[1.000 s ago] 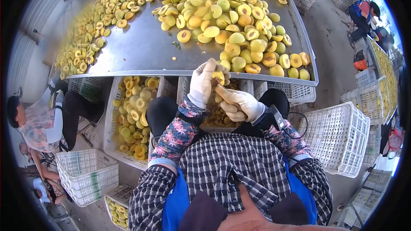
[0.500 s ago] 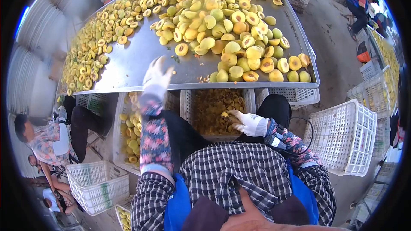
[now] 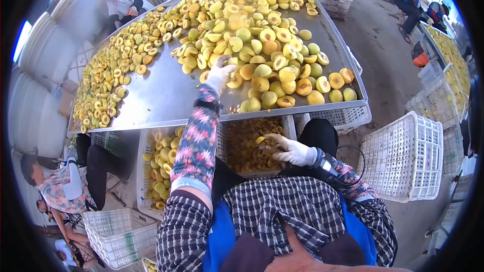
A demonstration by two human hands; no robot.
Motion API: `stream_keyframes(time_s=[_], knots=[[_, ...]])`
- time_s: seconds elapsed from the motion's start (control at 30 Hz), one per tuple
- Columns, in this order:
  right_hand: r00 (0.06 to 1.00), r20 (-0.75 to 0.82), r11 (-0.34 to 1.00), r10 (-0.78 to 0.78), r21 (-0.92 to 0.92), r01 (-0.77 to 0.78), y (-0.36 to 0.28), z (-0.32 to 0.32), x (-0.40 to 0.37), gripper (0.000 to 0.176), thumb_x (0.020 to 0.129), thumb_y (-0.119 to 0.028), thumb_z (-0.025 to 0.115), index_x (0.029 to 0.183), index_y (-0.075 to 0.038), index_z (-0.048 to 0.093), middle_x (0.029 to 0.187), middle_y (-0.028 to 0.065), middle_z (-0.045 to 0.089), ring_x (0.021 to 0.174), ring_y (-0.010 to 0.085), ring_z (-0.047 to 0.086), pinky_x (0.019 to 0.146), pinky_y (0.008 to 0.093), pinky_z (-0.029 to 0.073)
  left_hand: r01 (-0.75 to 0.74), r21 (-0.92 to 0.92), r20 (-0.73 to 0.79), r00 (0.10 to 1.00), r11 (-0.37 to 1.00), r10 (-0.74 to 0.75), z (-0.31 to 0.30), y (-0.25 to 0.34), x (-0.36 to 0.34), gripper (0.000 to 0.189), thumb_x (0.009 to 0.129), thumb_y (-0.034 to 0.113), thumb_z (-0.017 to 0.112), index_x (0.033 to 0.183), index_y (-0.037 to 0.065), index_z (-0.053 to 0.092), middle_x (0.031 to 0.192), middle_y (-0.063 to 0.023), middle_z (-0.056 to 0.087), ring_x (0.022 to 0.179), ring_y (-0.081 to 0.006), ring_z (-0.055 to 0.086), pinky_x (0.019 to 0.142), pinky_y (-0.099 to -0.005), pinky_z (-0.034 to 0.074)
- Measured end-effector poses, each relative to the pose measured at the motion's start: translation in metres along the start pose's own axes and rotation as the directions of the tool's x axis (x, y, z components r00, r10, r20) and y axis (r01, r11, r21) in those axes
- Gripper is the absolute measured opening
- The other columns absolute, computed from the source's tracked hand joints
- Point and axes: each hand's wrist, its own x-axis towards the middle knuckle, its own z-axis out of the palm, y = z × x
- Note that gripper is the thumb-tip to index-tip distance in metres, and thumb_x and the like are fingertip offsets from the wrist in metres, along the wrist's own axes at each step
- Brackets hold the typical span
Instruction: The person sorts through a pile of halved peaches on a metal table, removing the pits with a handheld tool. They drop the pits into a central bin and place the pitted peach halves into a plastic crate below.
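Concrete floor spreads out to your right, where other people bend over stacked crates in the distance. Before you lies a broad steel table, its far half buried under a heap of peaches, whole and halved, with a second band of halves along its left edge.

An empty white crate stands tilted on the floor, well to your right. Under the table's near edge sit two more: a crate of peach halves beside your left knee, and a crate of brownish scraps between your knees. A seated person works at your far left.

Your left hand, gloved, is stretched up onto the table, fingers spread wide and touching the near fringe of the heap. Your right hand, also gloved, hangs over the scrap crate with fingers loosely curled. A small yellow piece sits at its fingertips; you cannot tell whether it is pinched.
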Motion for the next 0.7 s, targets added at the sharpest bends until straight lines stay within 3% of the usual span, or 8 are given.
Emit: stream_keyframes(time_s=[0.03, 0.07, 0.13, 0.17, 0.3, 0.37, 0.53, 0.7], knots=[[1.0, 0.01, 1.0, -0.005, 0.004, 0.005, -0.014, 0.0, 0.001, 0.073, 0.085, -0.011, 0.06, 0.147, -0.008, 0.021, 0.11, 0.0267, 0.061, 0.1, 0.0374, 0.063, 0.083, 0.0404, 0.051, 0.061, -0.421, 0.037, 0.998, 0.905, -0.05, -0.007, 0.002, -0.012, 0.048, 0.084, 0.005, 0.057, 0.13, 0.011, 0.046, 0.119, -0.0113, 0.057, 0.111, -0.0282, 0.058, 0.086, -0.0495, 0.052], [0.986, 0.007, 0.926, 0.167, -0.344, -0.154, -0.025, -0.004, 0.003, 0.07, 0.087, -0.01, 0.058, 0.146, -0.006, 0.021, 0.112, 0.0253, 0.062, 0.105, 0.0371, 0.061, 0.088, 0.0395, 0.049, 0.052, -0.586, 0.154, 0.987, 0.809, 0.048, -0.014, 0.002, -0.027, 0.049, 0.083, 0.003, 0.055, 0.13, 0.01, 0.045, 0.119, -0.0135, 0.056, 0.11, -0.0318, 0.058, 0.087, -0.0547, 0.051], [0.877, -0.152, 0.464, 0.456, -0.801, -0.379, -0.048, 0.001, 0.012, 0.065, 0.091, -0.014, 0.054, 0.146, -0.004, 0.021, 0.109, 0.0229, 0.065, 0.104, 0.0381, 0.061, 0.089, 0.0402, 0.048, 0.028, -0.757, 0.25, 0.936, 0.653, 0.25, -0.021, 0.003, -0.062, 0.047, 0.083, 0.001, 0.051, 0.129, 0.005, 0.044, 0.119, -0.0189, 0.056, 0.11, -0.0375, 0.057, 0.093, -0.0598, 0.049], [0.994, -0.092, 0.69, 0.055, -0.716, -0.104, -0.012, -0.006, 0.007, 0.062, 0.091, -0.016, 0.056, 0.142, -0.002, 0.026, 0.108, 0.0227, 0.065, 0.1, 0.0389, 0.062, 0.085, 0.0426, 0.049, 0.02, -0.756, 0.24, 0.938, 0.654, 0.248, -0.02, 0.003, -0.078, 0.047, 0.083, 0.001, 0.051, 0.129, 0.005, 0.044, 0.119, -0.0189, 0.056, 0.11, -0.0375, 0.057, 0.093, -0.0598, 0.049], [0.985, -0.158, 0.756, -0.066, -0.652, -0.054, -0.037, -0.001, 0.024, 0.043, 0.092, -0.016, 0.056, 0.129, 0.0, 0.04, 0.115, 0.0198, 0.064, 0.101, 0.0377, 0.063, 0.084, 0.0407, 0.05, 0.1, -0.897, 0.183, 0.971, 0.431, 0.154, -0.011, 0.002, -0.122, 0.037, 0.088, 0.017, 0.057, 0.124, 0.006, 0.052, 0.119, -0.0168, 0.058, 0.112, -0.0385, 0.057, 0.094, -0.0577, 0.049], [0.933, -0.194, 0.762, -0.304, -0.637, 0.116, -0.062, 0.01, 0.036, 0.032, 0.092, -0.016, 0.056, 0.118, -0.001, 0.044, 0.094, 0.022, 0.065, 0.089, 0.0392, 0.064, 0.073, 0.0418, 0.05, 0.095, -0.927, 0.161, 0.975, 0.363, 0.156, -0.002, -0.004, -0.129, 0.044, 0.094, 0.033, 0.054, 0.128, 0.005, 0.048, 0.123, -0.0231, 0.056, 0.113, -0.041, 0.056, 0.097, -0.0578, 0.046], [0.795, -0.308, 0.682, -0.523, -0.71, 0.174, -0.083, 0.03, 0.06, 0.025, 0.093, -0.019, 0.056, 0.109, -0.003, 0.045, 0.078, 0.0224, 0.061, 0.073, 0.0419, 0.061, 0.06, 0.046, 0.047, -0.049, -0.898, -0.001, 0.994, 0.436, 0.109, 0.035, -0.002, -0.145, 0.034, 0.096, 0.033, 0.054, 0.119, 0.008, 0.05, 0.12, -0.0153, 0.057, 0.115, -0.0367, 0.055, 0.097, -0.0536, 0.047], [0.801, -0.367, 0.69, -0.473, -0.719, 0.079, -0.072, 0.037, 0.065, 0.024, 0.093, -0.017, 0.056, 0.107, -0.002, 0.044, 0.077, 0.023, 0.06, 0.072, 0.0416, 0.061, 0.06, 0.0461, 0.046, -0.129, -0.901, -0.089, 0.989, 0.414, 0.115, 0.053, 0.001, -0.151, 0.032, 0.095, 0.028, 0.052, 0.117, 0.005, 0.051, 0.118, -0.0157, 0.058, 0.119, -0.0375, 0.052, 0.101, -0.0531, 0.043]])
